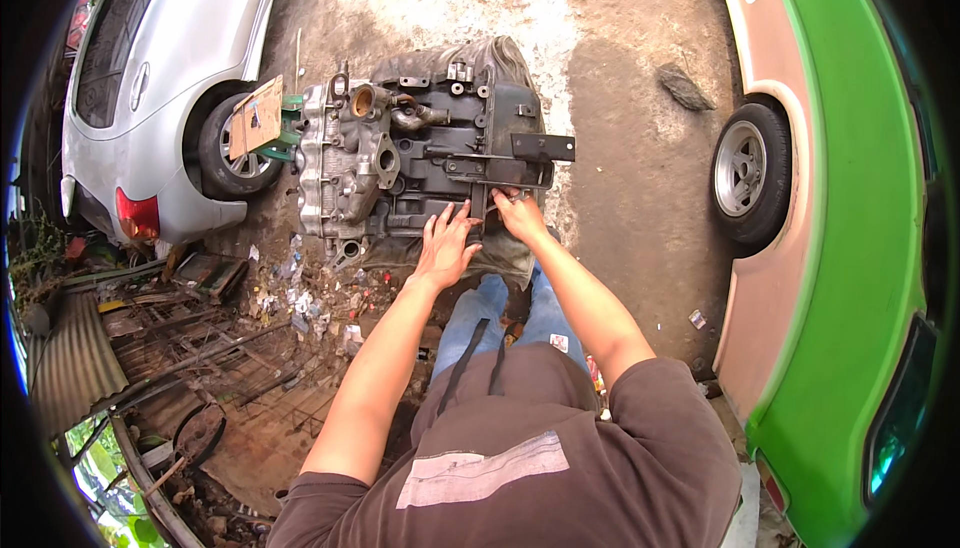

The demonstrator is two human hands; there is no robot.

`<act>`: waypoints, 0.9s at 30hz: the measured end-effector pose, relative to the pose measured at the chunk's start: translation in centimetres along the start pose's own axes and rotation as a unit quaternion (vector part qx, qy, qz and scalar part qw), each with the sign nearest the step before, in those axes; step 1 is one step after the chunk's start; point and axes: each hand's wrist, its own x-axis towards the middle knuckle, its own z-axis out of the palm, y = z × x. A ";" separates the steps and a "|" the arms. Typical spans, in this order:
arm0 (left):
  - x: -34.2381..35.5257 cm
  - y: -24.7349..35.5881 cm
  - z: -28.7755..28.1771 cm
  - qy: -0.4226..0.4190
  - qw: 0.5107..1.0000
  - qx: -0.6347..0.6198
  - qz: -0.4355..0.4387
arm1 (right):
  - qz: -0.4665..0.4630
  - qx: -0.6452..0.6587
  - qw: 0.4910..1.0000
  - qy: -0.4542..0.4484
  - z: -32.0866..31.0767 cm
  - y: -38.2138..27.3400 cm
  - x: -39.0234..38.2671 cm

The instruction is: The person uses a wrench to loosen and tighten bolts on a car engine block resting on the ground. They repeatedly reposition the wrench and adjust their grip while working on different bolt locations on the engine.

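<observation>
In front of me an engine block (440,173) lies on its side, its silver ribbed end (316,138) toward the left. My left hand (446,243) rests on its near edge with the fingers stretched out and apart. Close by on the right, my right hand (518,216) has its fingers bent together at the lower edge of a black metal bracket (543,148), which sticks out from the block's right end. Whatever is between those fingertips is too small and hidden to make out. A round brownish port (363,101) opens on the block's upper left.
Dark sheeting (510,56) lies under the engine. A cardboard piece (257,120) sits on a green stand (288,128) beside the silver car (180,38). A green and pink vehicle (840,188) stands right. Litter (300,293) and scrap metal (80,348) cover the lower-left ground.
</observation>
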 end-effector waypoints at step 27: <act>-0.6 0.6 -0.1 0.060 0.998 0.005 -0.002 | -0.023 -0.117 0.985 0.126 1.5 -2.4 -6.5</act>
